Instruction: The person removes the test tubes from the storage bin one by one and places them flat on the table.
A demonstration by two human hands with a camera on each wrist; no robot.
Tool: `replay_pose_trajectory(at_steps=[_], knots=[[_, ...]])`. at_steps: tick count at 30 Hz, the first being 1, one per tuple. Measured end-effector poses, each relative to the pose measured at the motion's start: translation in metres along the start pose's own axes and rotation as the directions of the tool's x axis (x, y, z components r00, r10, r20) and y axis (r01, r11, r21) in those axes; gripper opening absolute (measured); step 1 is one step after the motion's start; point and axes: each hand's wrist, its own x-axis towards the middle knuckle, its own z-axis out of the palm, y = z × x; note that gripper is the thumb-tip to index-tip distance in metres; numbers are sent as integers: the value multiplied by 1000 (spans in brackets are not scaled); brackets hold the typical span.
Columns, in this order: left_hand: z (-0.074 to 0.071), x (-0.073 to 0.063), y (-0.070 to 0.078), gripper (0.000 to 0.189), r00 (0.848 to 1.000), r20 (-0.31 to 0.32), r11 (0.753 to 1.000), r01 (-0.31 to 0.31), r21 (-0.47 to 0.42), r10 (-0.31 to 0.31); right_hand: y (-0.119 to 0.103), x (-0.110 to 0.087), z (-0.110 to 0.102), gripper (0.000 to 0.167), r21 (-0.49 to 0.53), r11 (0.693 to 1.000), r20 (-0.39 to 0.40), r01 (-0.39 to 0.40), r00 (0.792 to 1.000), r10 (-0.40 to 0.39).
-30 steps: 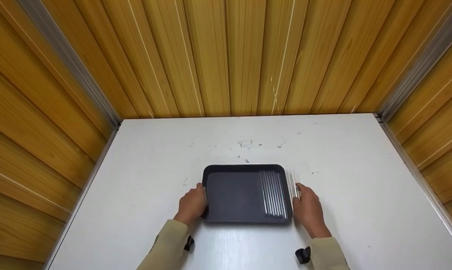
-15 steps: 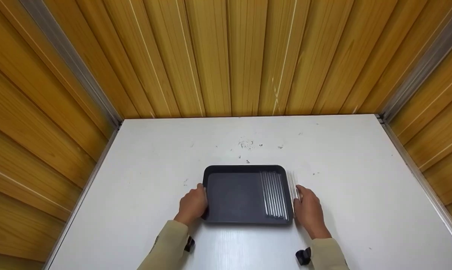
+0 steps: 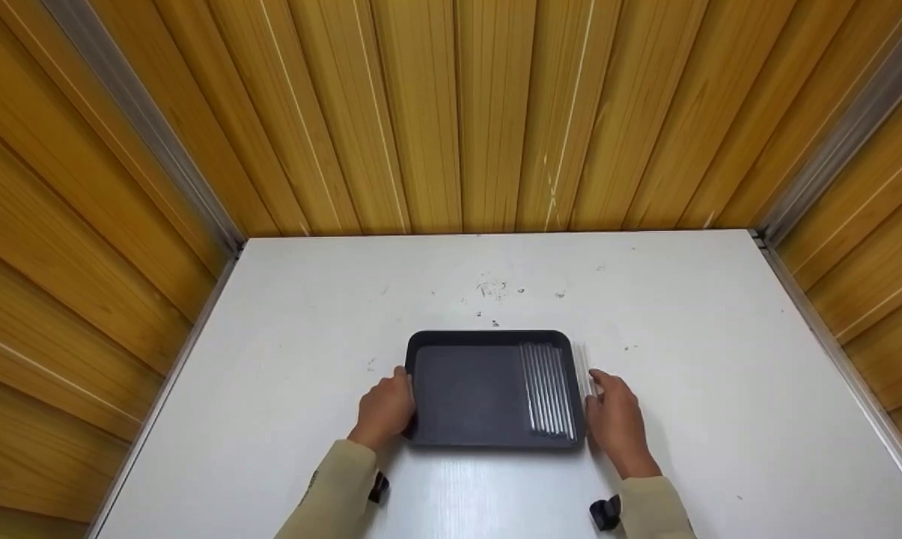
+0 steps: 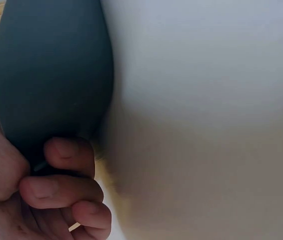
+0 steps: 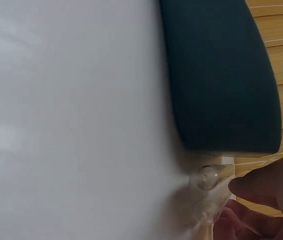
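A dark rectangular tray (image 3: 465, 397) sits on the white table in the head view. Its left side is in my left hand (image 3: 383, 408), whose fingers (image 4: 69, 190) curl against the tray wall in the left wrist view. Several clear glass test tubes (image 3: 548, 389) lie side by side along the tray's right end. Outside the right wall are more test tubes (image 3: 584, 370), and my right hand (image 3: 617, 415) grips them from the right. The right wrist view shows two rounded test tube ends (image 5: 207, 177) beside the tray wall, with thumb and fingers at them. Part of this grip is hidden.
The white table (image 3: 308, 322) has dark scuff marks (image 3: 492, 289) behind the tray. Wood-patterned panels (image 3: 458, 112) enclose it at the back and both sides, with metal posts (image 3: 144, 127) in the corners.
Both hands, the tray and the test tubes keep their places; the head view has shifted only slightly.
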Motion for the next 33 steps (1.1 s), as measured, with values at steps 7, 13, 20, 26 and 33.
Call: replay_pose_trajectory(at_steps=[7, 13, 20, 26, 33], knots=[[-1, 0, 0, 24, 1000, 7, 1000, 13, -7, -13, -3, -3, -5, 43, -6, 999, -24, 35, 999, -36], [-1, 0, 0, 25, 1000, 15, 1000, -1, 17, 1, -7, -6, -8, 42, -13, 998, -43, 54, 998, -54], [1, 1, 0, 26, 1000, 11, 1000, 6, 7, -6, -15, -9, -14, 41, -3, 997, -57, 74, 996, -74], [2, 0, -2, 25, 1000, -12, 1000, 2, 9, -2, -27, -9, -16, 41, 21, 996, -50, 85, 995, -84], [2, 0, 0, 23, 1000, -21, 1000, -2, 0, 2, -42, -9, -15, 43, 68, 994, -5, 88, 996, -88]])
